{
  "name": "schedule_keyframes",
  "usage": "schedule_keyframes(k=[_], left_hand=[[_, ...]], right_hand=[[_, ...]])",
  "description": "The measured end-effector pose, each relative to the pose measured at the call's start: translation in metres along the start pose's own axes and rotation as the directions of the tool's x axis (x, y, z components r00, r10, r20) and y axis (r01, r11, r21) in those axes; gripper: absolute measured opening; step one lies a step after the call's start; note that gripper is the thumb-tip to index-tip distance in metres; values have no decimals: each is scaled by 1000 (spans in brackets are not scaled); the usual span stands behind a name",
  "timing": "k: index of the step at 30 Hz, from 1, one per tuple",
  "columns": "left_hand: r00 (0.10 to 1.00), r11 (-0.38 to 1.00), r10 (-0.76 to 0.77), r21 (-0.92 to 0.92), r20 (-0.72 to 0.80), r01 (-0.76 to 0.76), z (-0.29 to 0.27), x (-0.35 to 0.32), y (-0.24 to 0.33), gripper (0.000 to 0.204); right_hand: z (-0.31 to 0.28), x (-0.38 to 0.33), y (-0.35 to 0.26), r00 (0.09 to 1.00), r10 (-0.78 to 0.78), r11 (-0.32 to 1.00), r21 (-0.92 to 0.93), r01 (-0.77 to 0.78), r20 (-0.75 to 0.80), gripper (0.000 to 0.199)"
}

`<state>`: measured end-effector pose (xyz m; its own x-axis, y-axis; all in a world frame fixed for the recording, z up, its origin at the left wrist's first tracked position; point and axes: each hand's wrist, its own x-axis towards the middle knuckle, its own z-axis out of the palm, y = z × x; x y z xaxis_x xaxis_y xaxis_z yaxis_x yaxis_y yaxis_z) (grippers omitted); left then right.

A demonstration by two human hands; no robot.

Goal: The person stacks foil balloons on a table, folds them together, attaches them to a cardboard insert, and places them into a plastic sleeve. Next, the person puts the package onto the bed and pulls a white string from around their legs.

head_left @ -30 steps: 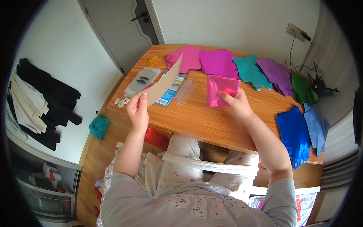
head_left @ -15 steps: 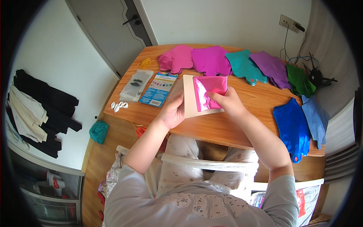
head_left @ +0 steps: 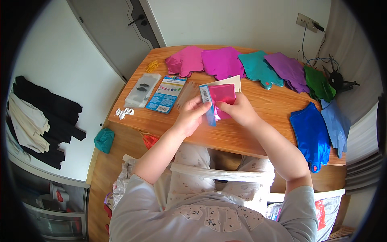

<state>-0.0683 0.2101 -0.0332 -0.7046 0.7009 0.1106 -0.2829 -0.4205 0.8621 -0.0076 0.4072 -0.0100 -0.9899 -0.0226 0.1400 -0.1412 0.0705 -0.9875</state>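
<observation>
My left hand [head_left: 190, 115] pinches a bent card [head_left: 205, 93] over pink foil [head_left: 224, 93]; my right hand [head_left: 243, 110] grips the foil, likely to steady it.

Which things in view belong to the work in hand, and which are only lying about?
Belonging to the work:
pink foil piece, in the right hand
folded card, in the left hand
probably also the printed card, clear sleeves, clear straws and foil stacks

Seemingly just lying about:
turquoise bundle on the floor
clothes at the left
black device with antennas
</observation>
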Motion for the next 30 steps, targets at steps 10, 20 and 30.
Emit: schedule_keyframes(k=[10,20,30], left_hand=[[984,990,111,103,-138,-97,6,2,-20,25],[967,969,224,137,-123,-207,26,1,-23,23],[979,978,173,138,-112,-157,23,0,-26,21]], right_hand=[[-2,4,-10,981,-108,956,-287,58,-161,34],[-2,10,9,970,-141,977,132,169,-198,24],[-9,11,7,993,-44,896,434,90,-114,32]])
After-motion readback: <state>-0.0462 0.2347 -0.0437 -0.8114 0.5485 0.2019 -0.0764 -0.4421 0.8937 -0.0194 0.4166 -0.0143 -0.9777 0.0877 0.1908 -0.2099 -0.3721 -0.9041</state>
